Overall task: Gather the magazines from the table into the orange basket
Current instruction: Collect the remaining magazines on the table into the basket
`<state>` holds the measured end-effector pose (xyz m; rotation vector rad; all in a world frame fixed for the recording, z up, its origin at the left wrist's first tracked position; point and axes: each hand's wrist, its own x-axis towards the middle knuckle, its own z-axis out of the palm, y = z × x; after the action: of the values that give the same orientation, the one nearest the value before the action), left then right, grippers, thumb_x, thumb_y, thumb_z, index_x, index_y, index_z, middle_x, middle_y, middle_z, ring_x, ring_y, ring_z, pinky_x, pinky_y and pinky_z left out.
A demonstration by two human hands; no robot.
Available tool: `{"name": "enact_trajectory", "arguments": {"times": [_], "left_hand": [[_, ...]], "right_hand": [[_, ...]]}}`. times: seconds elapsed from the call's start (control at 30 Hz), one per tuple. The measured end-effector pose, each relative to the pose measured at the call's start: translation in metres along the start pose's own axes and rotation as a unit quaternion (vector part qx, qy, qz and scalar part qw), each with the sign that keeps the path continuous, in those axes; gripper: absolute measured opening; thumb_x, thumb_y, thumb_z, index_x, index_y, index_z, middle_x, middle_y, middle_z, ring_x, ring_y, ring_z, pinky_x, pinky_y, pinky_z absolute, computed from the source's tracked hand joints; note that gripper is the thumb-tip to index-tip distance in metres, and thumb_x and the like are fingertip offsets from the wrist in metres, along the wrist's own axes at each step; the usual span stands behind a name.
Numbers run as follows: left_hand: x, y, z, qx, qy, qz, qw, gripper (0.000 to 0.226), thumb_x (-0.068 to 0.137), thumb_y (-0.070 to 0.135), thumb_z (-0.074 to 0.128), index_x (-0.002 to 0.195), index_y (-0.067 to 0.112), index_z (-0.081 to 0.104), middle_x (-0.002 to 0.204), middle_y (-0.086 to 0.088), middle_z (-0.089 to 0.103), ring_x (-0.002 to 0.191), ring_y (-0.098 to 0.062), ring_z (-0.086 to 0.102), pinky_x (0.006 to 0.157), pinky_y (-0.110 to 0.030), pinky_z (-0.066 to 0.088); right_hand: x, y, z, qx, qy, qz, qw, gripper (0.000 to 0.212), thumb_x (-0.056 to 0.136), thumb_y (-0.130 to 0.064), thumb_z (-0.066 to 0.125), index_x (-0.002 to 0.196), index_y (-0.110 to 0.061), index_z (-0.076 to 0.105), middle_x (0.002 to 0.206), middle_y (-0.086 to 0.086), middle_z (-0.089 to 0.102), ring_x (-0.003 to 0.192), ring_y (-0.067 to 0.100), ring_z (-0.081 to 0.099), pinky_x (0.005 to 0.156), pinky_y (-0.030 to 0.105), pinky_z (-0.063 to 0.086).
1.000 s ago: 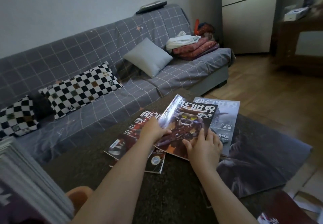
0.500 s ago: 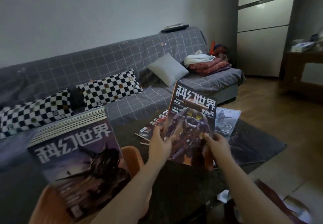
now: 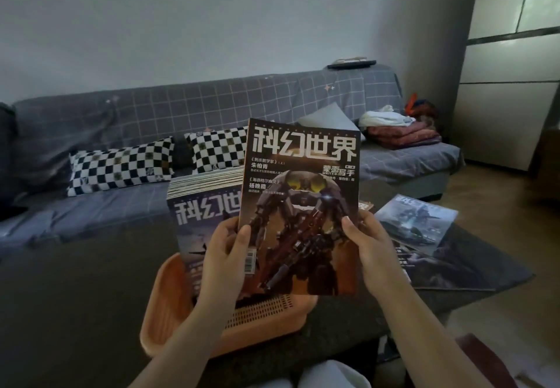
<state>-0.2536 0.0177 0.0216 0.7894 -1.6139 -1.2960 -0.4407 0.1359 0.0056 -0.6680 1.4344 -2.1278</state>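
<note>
A magazine with a robot on its cover (image 3: pixel 300 206) is held upright above the orange basket (image 3: pixel 169 306). My left hand (image 3: pixel 225 262) grips its lower left edge and my right hand (image 3: pixel 371 253) grips its lower right edge. Behind it, a stack of several magazines (image 3: pixel 201 203) stands upright in the basket. More magazines lie flat on the dark table (image 3: pixel 75 290) to the right, the top one bluish grey (image 3: pixel 416 222); the held cover partly hides another.
A grey checked sofa (image 3: pixel 151 115) runs behind the table with two chequered cushions (image 3: pixel 121 165), a grey cushion and folded clothes (image 3: pixel 400 133). White cabinet doors stand at the right. Wooden floor shows beyond the table's right edge.
Both hands lifted the robot-cover magazine off the table and carried it left, over the orange basket. My view turned left, bringing the basket to the centre.
</note>
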Motion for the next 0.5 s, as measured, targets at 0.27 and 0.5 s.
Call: {"name": "enact_trajectory", "arguments": {"times": [0.27,0.5], "left_hand": [[0.010,-0.017,-0.082,0.064,0.062,-0.049,0.995,0.013,0.087,0.028,0.065,0.095,0.038,0.063,0.089,0.007,0.073,0.076,-0.011,0.072,0.069,-0.041,0.061],[0.010,-0.053,-0.108,0.188,0.118,-0.035,0.974,0.022,0.082,0.019,0.072,0.095,0.036,0.066,0.076,0.020,0.069,0.072,0.009,0.064,0.058,-0.011,0.046]], "right_hand": [[0.005,0.014,0.069,-0.111,-0.070,0.000,0.991,0.017,0.087,-0.020,0.061,0.104,-0.024,0.062,0.095,-0.003,0.072,0.083,0.008,0.069,0.071,0.029,0.051],[0.010,0.049,0.091,-0.343,-0.086,-0.029,0.935,0.025,0.086,-0.022,0.063,0.110,-0.027,0.057,0.103,-0.010,0.066,0.094,0.006,0.061,0.081,0.026,0.049]]}}
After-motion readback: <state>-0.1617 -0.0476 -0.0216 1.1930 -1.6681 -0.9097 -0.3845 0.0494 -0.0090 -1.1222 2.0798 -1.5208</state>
